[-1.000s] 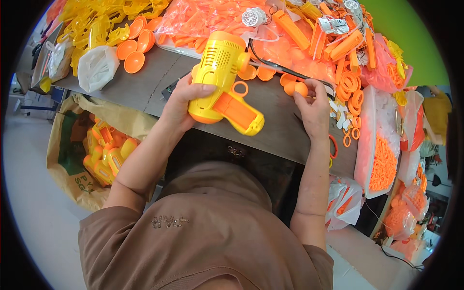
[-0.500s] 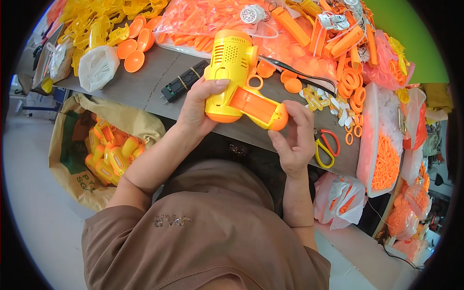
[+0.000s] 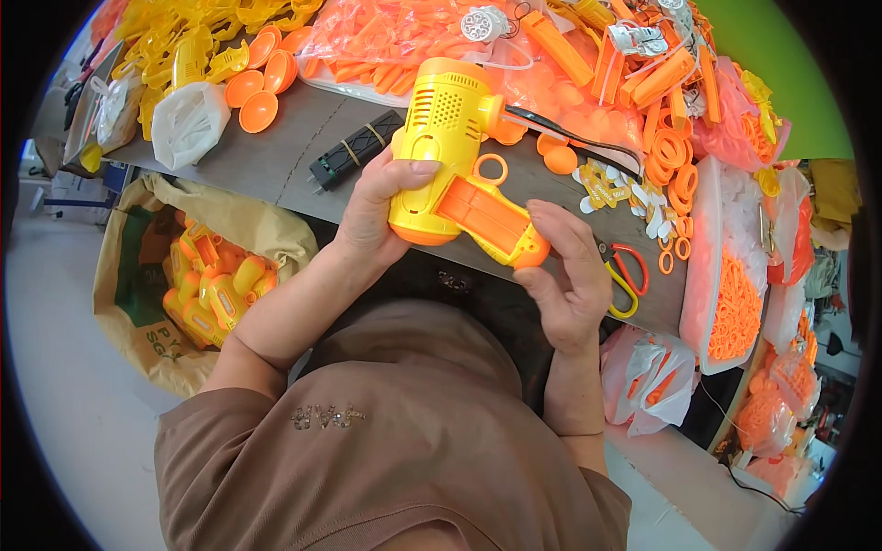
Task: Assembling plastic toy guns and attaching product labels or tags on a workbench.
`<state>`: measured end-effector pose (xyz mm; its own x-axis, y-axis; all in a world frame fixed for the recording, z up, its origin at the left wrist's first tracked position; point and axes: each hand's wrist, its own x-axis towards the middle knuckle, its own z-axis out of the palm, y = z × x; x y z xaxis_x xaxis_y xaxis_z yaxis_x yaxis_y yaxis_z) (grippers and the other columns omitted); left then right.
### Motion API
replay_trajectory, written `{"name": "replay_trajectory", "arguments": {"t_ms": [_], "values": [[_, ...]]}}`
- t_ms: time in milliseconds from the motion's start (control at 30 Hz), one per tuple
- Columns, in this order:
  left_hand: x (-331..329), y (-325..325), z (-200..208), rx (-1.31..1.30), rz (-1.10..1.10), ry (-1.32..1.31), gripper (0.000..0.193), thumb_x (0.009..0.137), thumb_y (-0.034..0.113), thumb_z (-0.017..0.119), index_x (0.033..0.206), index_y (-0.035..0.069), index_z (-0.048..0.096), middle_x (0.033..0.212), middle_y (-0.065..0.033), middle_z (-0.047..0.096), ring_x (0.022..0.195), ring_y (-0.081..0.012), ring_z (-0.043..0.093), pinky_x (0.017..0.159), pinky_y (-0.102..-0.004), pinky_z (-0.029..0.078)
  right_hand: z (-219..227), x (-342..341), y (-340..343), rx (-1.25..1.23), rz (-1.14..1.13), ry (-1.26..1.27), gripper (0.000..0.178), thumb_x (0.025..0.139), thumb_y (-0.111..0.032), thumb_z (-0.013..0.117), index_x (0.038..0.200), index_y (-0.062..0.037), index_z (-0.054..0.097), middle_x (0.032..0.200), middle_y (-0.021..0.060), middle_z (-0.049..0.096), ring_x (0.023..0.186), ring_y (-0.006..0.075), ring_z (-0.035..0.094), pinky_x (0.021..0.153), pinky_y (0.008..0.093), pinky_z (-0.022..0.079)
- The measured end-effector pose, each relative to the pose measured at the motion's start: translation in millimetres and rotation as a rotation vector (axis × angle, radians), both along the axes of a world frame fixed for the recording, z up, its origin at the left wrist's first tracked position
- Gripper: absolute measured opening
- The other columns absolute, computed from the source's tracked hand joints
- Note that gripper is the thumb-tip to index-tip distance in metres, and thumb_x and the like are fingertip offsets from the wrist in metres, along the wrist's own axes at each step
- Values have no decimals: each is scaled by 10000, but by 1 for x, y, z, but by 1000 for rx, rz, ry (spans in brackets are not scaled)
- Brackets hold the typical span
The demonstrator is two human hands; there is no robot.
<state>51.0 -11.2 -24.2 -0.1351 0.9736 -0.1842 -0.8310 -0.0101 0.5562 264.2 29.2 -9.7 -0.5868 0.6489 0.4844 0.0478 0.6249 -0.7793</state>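
A yellow toy gun (image 3: 447, 119) with orange end parts is held up in front of me above the table's near edge. My left hand (image 3: 375, 207) wraps round its body from the left, with the thumb across the yellow shell. Toward the lower right slants its handle, where an uncovered orange battery compartment (image 3: 485, 213) faces me and looks bare inside. Fingers and thumb of my right hand (image 3: 571, 275) pinch the rounded orange end of that handle. An orange trigger ring (image 3: 491, 168) sticks out beside the handle.
A black electric screwdriver (image 3: 354, 151) lies left of the toy. Scissors (image 3: 627, 275) with red and yellow handles lie at right, near orange rings (image 3: 675, 184) and a bin (image 3: 695, 303) of orange parts. At lower left stands a paper bag (image 3: 138, 321) holding several toy guns.
The toy gun and both hands have shifted very slightly, my right hand a little to the right and down. Both grips stay the same.
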Motion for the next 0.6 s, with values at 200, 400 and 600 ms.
{"name": "replay_trajectory", "arguments": {"t_ms": [200, 400, 600], "values": [[1, -1, 4, 24, -3, -10, 561, 744, 105, 626, 1246, -33, 418, 1156, -141, 560, 1049, -224, 580, 943, -349, 462, -2, -4, -11, 47, -85, 28, 491, 810, -136, 698, 1229, 45, 517, 1242, 221, 533, 1135, 299, 553, 940, 368, 474], [-5, -4, 9, 82, -10, 72, 593, 726, 112, 655, 1251, -29, 419, 1159, -137, 560, 1050, -220, 580, 937, -346, 465, 2, -2, -14, -173, -55, 47, 534, 777, -68, 726, 1235, 75, 492, 1206, 215, 570, 1093, 263, 586, 932, 352, 485], [-11, -15, 4, 91, -98, 130, 615, 704, 111, 676, 1246, -31, 423, 1160, -136, 566, 1049, -224, 581, 935, -348, 465, -4, 3, -16, -685, 146, 241, 621, 785, -94, 729, 1292, 82, 416, 1132, 206, 606, 1021, 239, 619, 848, 316, 527]]}}
